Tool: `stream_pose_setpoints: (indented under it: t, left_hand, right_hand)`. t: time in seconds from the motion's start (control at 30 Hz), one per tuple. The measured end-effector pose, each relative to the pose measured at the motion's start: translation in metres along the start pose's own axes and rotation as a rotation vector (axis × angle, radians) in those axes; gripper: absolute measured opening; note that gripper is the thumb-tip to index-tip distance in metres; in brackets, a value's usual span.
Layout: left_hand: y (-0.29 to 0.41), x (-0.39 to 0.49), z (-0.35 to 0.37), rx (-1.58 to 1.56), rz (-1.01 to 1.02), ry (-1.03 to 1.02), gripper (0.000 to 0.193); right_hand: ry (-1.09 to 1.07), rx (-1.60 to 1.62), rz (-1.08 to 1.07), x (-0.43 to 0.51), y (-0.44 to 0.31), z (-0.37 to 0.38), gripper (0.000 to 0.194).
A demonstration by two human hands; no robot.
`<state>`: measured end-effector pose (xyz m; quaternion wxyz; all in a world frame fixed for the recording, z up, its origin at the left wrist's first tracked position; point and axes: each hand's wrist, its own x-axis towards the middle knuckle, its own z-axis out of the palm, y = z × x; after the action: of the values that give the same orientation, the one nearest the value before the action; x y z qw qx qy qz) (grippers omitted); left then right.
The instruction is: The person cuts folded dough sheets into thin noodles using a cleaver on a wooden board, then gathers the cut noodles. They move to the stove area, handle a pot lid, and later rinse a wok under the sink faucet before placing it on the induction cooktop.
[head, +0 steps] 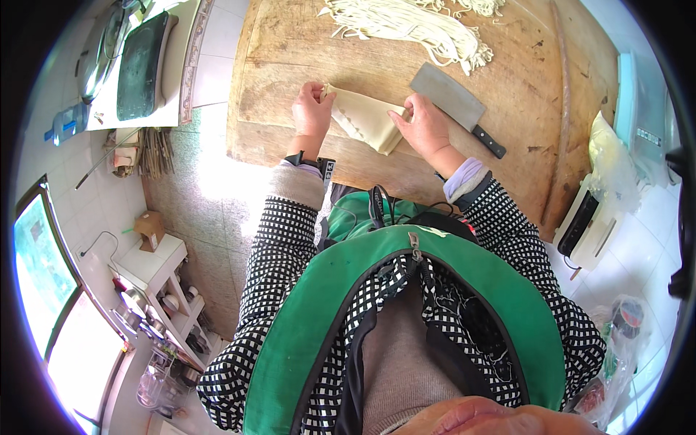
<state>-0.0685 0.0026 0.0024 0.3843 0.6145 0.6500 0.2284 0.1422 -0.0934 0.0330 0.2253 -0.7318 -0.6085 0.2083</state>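
Observation:
A folded, layered sheet of pale dough (pixel 367 117) lies slantwise near the front of a wooden board (pixel 288 54). My left hand (pixel 314 109) pinches its upper left corner between thumb and fingers. At the opposite end, my right hand (pixel 424 126) grips the dough's right edge, thumb toward the near side. Just beyond that hand a cleaver (pixel 451 95) rests flat, its black handle pointing toward the lower right. Cut noodles (pixel 408 30) are heaped at the far side of the board.
A long thin rolling pin (pixel 563 98) lies along the board's right side. Past that edge are a plastic bag (pixel 611 163) and a white appliance (pixel 590 217). To the left stand a counter with a dark cooktop (pixel 142 65), a bundle of sticks (pixel 156 152) and a white shelf (pixel 176 272).

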Motion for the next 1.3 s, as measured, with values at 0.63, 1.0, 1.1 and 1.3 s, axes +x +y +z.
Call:
stream_pose_setpoints:
  t: [0.63,1.0,1.1,1.3]
  left_hand:
    - [0.007,-0.012,-0.009,-0.247,-0.136,-0.188,0.015]
    - [-0.002,0.009,-0.009,0.082,0.009,-0.123,0.015]
    - [0.006,0.009,-0.013,0.184,0.089,-0.092,0.023]
    - [0.029,0.010,-0.019,0.404,0.029,-0.201,0.032]
  right_hand:
    - [0.057,0.438,0.339,-0.036,0.020,0.022,0.017]
    - [0.112,0.408,0.287,-0.035,0.022,0.024,0.016]
    - [0.051,0.345,0.283,-0.034,0.020,0.018,0.021]
    - [-0.075,0.224,0.360,-0.026,0.009,0.009,0.030]
